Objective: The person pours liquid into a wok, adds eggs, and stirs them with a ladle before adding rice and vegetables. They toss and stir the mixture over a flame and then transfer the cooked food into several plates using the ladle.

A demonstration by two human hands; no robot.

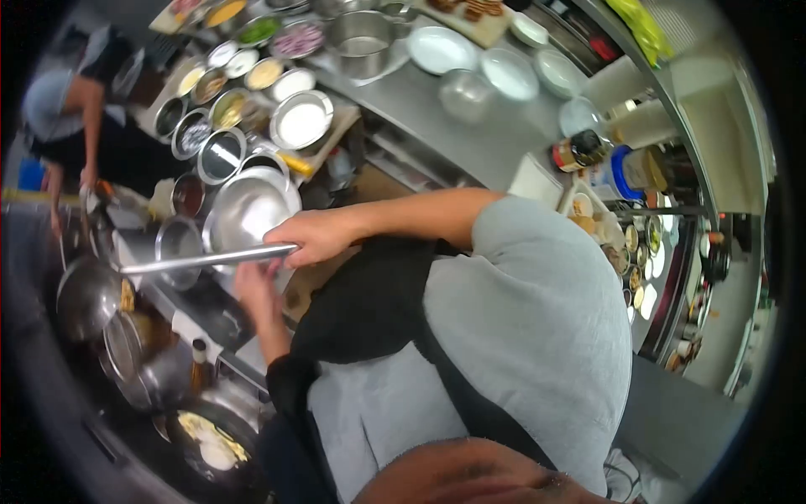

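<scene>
My right hand (312, 238) is wrapped round the near end of a long metal handle (201, 259). The handle runs left across the steel bowls, and its far end lies at the rim of a round metal vessel (87, 301). Just below the handle is my left hand (259, 292), smeared by motion, its fingertips close to the bar. Under and behind my hands sits a large shiny steel bowl (252, 210). Another clear-looking bowl (178, 244) is partly crossed by the handle.
A pan (180, 430) with egg in it stands at lower left, near a dark bottle (199, 357) and a strainer (123, 343). Several ingredient bowls crowd the upper left, by a steel pot (359, 46). Another person (71, 109) works at far left. White plates (442, 50) line the counter.
</scene>
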